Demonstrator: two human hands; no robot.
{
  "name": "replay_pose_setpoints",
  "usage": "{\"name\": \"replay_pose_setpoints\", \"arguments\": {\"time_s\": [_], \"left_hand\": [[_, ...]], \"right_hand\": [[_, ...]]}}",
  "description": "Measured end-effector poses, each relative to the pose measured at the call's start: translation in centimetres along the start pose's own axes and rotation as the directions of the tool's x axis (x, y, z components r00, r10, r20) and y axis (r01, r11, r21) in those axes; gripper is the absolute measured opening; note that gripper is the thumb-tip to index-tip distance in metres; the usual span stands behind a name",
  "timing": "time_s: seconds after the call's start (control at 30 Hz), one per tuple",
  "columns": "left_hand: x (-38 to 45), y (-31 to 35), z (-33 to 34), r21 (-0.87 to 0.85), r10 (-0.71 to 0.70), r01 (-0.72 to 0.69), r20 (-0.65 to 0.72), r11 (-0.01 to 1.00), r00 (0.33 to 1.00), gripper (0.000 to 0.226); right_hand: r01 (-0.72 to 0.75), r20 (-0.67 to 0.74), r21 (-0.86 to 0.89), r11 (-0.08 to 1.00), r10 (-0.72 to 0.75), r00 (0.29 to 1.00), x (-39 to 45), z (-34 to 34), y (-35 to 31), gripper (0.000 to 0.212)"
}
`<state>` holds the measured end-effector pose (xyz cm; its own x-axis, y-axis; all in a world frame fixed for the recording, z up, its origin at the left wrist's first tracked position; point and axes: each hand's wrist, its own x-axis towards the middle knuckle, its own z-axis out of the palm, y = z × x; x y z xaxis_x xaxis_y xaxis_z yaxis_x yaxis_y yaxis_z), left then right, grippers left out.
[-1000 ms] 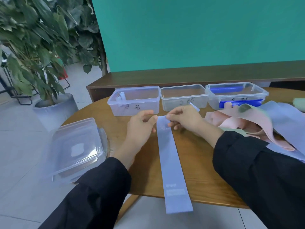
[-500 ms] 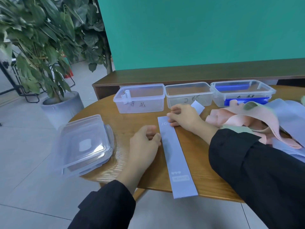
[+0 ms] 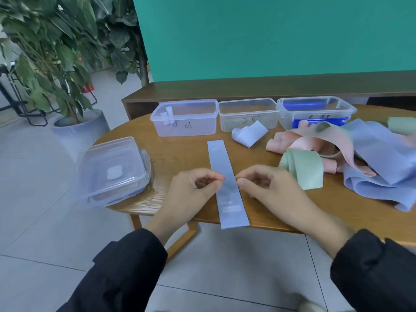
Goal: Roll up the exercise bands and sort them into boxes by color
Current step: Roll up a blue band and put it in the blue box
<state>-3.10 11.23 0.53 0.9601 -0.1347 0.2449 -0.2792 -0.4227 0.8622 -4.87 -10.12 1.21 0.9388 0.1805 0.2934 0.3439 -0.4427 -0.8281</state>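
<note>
round wooden bench (image 3: 177, 154) on grey tile floor (image 3: 33, 221), teal wall (image 3: 270, 34) behind; left hand (image 3: 193, 188) and right hand (image 3: 267, 188), fingers curled, flank the blue band (image 3: 227, 185), grip unclear.

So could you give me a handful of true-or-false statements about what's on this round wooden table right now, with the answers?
1. The flat light-blue exercise band lies straight on the round wooden table, its near end hanging over the edge. True.
2. The left hand and right hand sit on either side of that band. True.
3. The middle clear plastic box is full of rolled bands. False: it looks empty.
4. The left clear plastic box holds one small pale roll. True.
5. The mint-green band is inside a box. False: it lies on the table beside the pink bands.
</note>
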Motion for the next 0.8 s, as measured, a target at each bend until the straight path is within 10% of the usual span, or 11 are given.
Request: {"name": "replay_pose_setpoints", "arguments": {"time_s": [0.27,0.53,0.8], "left_hand": [[-5.3,0.0,0.2,0.025,0.175,-0.176,0.055,0.984,0.983,0.020],[-6.2,-1.9,0.6,0.289,0.583,-0.583,0.095,0.759,0.807,0.017],[-5.8,-2.2,0.9,0.409,0.650,-0.615,0.067,0.675,0.757,0.002]], "right_hand": [[0.169,0.175,-0.047,0.984,-0.159,0.972,-3.1,-1.2,1.1,0.011],[0.289,0.215,-0.109,0.951,-0.261,0.941,-3.6,-1.2,1.3,0.010],[0.329,0.169,-0.166,0.930,-0.302,0.938,-3.2,-0.6,1.6,0.013]]}}
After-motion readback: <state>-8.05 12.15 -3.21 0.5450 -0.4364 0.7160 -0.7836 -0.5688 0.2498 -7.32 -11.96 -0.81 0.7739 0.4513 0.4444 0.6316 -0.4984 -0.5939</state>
